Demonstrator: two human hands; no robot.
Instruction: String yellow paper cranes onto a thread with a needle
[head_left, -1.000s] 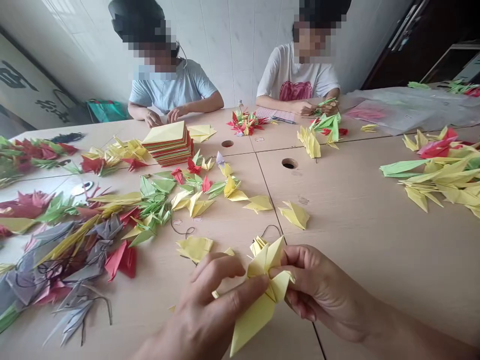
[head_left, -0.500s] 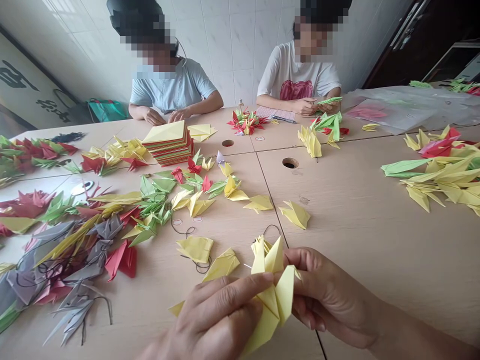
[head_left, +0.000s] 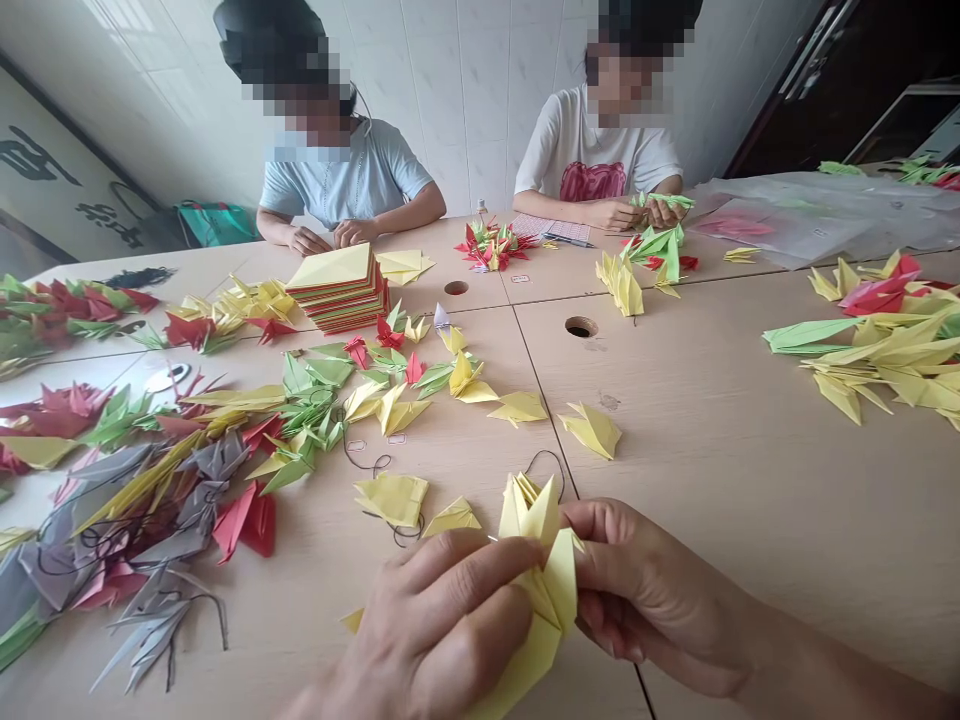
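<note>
A yellow folded-paper crane [head_left: 551,590] is held between both hands at the front of the table. My left hand [head_left: 450,620] lies across its left side, with its fingers bent and closed against the paper. My right hand [head_left: 637,590] pinches the right side between thumb and fingers. Just beyond them stand more yellow paper points [head_left: 529,508], with a black cord [head_left: 551,455] looping behind. A thin pale sliver shows beside my left fingers, too small to name. Two flat yellow folded papers [head_left: 391,498] lie to the left, one partly behind my left hand.
Red, green, grey and yellow cranes [head_left: 202,470] with black cords heap up on the left. Square paper sheets stand in a stack [head_left: 341,290]. More cranes [head_left: 892,350] lie right. Two people sit opposite; one holds green folded paper [head_left: 664,203]. The table has a round hole [head_left: 581,326].
My left fingers have curled in over the crane, where the index finger was stretched across it. The crane has turned slightly. Across the table, the green paper has shifted in the person's hands.
</note>
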